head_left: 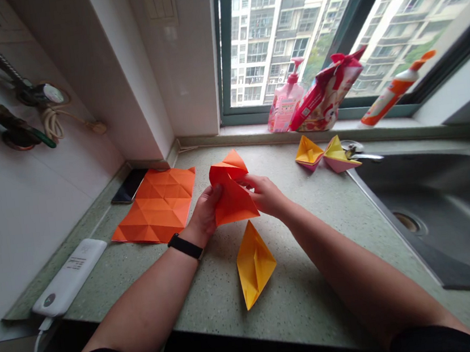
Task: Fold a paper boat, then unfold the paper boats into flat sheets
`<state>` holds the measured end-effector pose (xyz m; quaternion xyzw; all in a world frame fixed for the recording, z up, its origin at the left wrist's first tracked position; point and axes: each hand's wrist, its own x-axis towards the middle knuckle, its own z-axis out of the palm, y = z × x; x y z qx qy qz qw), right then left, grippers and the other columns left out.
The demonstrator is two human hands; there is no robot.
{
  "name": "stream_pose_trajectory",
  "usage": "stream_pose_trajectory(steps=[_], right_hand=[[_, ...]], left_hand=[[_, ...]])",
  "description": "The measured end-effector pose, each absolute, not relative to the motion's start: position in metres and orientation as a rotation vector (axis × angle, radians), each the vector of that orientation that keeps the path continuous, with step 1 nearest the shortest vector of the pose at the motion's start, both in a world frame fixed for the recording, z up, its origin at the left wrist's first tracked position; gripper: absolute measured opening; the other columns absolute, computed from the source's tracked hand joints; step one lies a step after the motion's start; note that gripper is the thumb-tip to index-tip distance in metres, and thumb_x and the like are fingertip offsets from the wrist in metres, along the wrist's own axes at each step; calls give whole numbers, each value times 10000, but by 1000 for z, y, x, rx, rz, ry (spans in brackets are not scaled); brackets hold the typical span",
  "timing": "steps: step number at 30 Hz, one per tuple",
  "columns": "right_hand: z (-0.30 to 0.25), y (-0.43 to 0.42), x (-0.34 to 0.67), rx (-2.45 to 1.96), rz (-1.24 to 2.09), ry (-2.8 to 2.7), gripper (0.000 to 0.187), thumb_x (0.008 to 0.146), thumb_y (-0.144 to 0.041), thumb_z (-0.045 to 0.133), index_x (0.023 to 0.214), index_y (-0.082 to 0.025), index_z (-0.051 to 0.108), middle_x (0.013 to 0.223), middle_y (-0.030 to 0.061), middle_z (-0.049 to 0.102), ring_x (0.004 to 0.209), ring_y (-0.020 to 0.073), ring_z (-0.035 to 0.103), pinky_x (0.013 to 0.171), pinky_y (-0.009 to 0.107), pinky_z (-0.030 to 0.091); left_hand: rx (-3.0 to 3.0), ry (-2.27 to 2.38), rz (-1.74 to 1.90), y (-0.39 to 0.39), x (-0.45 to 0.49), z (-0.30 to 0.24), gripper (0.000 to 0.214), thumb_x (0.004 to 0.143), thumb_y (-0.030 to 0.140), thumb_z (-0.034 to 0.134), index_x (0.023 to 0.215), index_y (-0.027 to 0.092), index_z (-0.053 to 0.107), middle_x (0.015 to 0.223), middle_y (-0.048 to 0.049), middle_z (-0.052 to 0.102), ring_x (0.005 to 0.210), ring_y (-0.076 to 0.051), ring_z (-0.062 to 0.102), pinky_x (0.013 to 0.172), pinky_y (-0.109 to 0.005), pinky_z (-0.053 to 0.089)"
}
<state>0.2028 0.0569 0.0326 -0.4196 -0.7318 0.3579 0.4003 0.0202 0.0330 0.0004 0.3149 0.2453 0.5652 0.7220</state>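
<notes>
Above the counter [311, 235], beyond the yellow folded piece [257, 267], the half-folded orange paper [235, 201] is pinched closed-fingered by left hand [205, 211] and right hand [266, 192], edges best aligned before creases are pressed.

Orange in the grip, yellow below

The held paper [235, 203] is plain red-orange. Left of the grip, the sheet [157, 205] is orange, patterned with creased triangles. Just below the grip, the folded boat [251, 268] is yellow. Up and right of it, two folded papers [309, 152] show yellow and pink. Beneath, the counter [302, 305] is pale green, dark-speckled.
</notes>
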Motion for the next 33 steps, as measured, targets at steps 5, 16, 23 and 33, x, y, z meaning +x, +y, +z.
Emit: stream_pose_trajectory(steps=[5,16,23,33], right_hand=[[33,49,194,-1014,1148,-1657,418,979,-630,624,1147,-273,761,1130,47,802,1079,281,713,976,394,540],[37,51,198,-1018,955,-1492,608,897,-840,599,840,-245,709,814,45,708,786,228,656,760,361,539],[61,51,215,-1062,750,-1480,597,912,-823,591,774,-249,680,736,32,632,825,251,625,726,347,478],[73,52,212,-944,1073,-1269,541,801,-774,763,749,-253,627,718,22,591,710,193,579,623,313,481]], left_hand=[[720,575,1281,31,24,3,569,731,441,985,1172,162,760,1102,-115,823,1004,-281,793,927,-354,611],[843,656,1275,27,25,1,621,664,417,1030,1151,172,734,1027,-88,821,868,-225,770,766,-284,577],[936,687,1253,19,28,6,574,710,388,1008,1154,190,702,1081,-96,817,921,-223,775,811,-301,606],[946,592,1158,13,29,13,441,714,324,1003,1071,176,793,1031,-86,806,921,-211,753,857,-296,594]])
